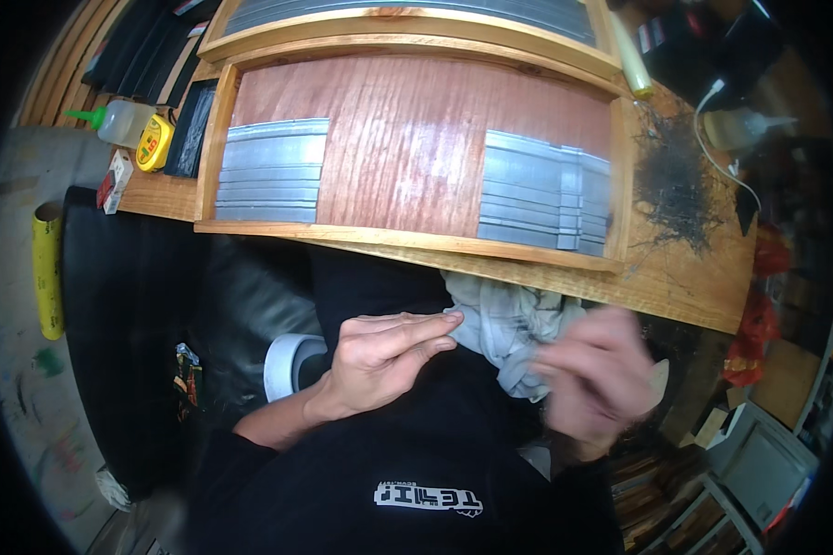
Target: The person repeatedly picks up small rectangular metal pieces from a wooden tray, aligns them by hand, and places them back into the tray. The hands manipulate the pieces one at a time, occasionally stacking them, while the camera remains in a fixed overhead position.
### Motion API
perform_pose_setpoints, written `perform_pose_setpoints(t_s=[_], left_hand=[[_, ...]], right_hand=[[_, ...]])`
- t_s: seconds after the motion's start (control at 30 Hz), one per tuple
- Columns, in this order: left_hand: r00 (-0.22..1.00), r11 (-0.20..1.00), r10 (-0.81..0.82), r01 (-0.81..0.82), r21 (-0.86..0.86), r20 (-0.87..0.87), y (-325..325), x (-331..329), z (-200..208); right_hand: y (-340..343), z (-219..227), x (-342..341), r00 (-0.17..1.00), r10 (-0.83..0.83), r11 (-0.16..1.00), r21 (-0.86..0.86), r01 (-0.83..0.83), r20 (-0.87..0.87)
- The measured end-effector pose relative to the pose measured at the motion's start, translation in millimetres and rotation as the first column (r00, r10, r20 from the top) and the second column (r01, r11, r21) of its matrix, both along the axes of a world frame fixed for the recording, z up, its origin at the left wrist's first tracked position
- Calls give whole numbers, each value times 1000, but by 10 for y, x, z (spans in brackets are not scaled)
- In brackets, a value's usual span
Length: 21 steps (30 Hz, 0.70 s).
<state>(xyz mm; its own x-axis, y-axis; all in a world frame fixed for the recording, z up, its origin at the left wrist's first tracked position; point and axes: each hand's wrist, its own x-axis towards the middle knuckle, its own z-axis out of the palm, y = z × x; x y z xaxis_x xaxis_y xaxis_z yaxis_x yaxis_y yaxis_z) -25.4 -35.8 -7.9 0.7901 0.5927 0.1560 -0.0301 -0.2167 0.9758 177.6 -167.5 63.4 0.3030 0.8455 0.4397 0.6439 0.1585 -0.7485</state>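
My left hand (389, 363) is held above my lap, fingers stretched out side by side and the thumb slightly below them; nothing shows in it. To its right, my right hand (602, 375) is smeared by motion, so its fingers cannot be read. Between and behind the two hands lies a crumpled pale grey cloth (500, 324). Just beyond, on the bench edge, rests a shallow wooden frame (342, 231) with a reddish-brown panel (403, 148) inside. Grey strips (270, 176) are stacked at the panel's left, and more grey strips (528, 190) at its right.
Another framed wooden piece (416, 26) sits behind. At left are a yellow tape measure (155, 143), a green-tipped bottle (125, 122) and a small box (115, 182). Thin dark pieces (680, 180) lie scattered on the bench's right. A white ring-shaped roll (279, 370) is beside my left forearm.
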Motion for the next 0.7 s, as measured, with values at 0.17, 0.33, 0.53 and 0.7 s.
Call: perform_pose_setpoints(t_s=[0.17, 0.33, 0.53, 0.7], left_hand=[[997, 996, -72, 71, 52, 8, 50, 177, 94], [999, 996, -12, 15, 91, -35, 113, 207, 128], [998, 981, -63, 59, 184, 18, 151, 360, 235], [971, 960, -210, 182, 214, 117, 184, 518, 362]], right_hand=[[-138, 486, 369, 706, -586, 793, 104, 600, 397], [-151, 348, 908, 710, -526, 820, 59, 569, 468], [-234, 517, 677, 718, -554, 814, 93, 573, 422], [57, 288, 181, 1000, -9, 993, -121, 6, -23]])
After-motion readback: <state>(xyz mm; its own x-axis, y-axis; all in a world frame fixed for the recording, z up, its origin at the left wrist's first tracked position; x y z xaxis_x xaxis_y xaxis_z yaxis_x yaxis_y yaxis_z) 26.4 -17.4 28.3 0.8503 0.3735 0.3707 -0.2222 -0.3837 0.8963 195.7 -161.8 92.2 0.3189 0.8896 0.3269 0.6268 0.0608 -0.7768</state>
